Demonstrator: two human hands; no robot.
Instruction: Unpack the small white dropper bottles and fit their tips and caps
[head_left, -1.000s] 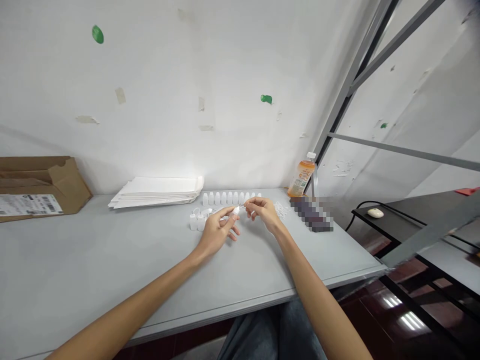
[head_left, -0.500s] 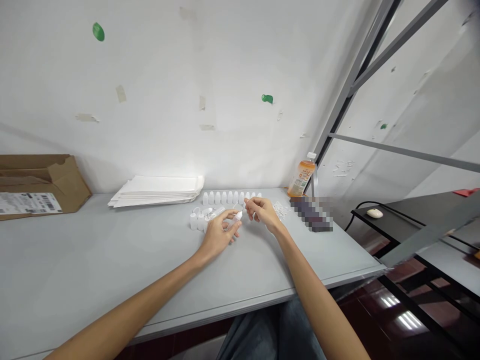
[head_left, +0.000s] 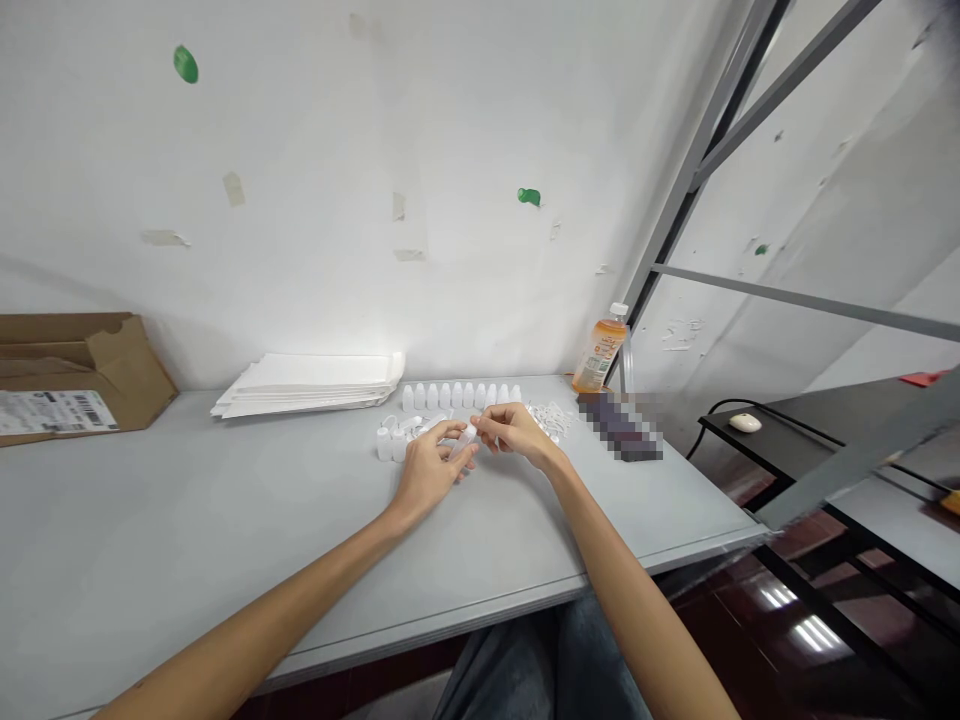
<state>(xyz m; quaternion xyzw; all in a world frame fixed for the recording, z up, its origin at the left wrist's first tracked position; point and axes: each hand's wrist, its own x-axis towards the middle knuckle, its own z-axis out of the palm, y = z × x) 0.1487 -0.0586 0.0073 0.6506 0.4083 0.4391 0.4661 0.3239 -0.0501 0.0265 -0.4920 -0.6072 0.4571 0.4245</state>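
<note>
My left hand [head_left: 431,462] is closed around a small white plastic dropper bottle [head_left: 463,440], tilted with its top up to the right. At that top, the fingers of my right hand [head_left: 514,432] pinch a small white cap, mostly hidden by the fingertips. Just left of and behind my left hand stand several similar bottles [head_left: 384,443], some with looped straps at their tops. A row of white dropper bottles [head_left: 444,396] lines the back of the table. Beside my right hand lies a pile of small white plastic pieces [head_left: 553,420].
The grey table [head_left: 360,600] meets a white wall behind. A stack of white envelopes [head_left: 311,382] and an open cardboard box [head_left: 82,370] are on the left. At the back right stand an orange drink bottle [head_left: 600,350] and a blurred dark object [head_left: 621,428], near a metal frame [head_left: 675,215].
My right hand has moved left and slightly down, bringing its fingertips from beside the bottle onto its top. My left hand keeps hold of the bottle. The view has shifted slightly.
</note>
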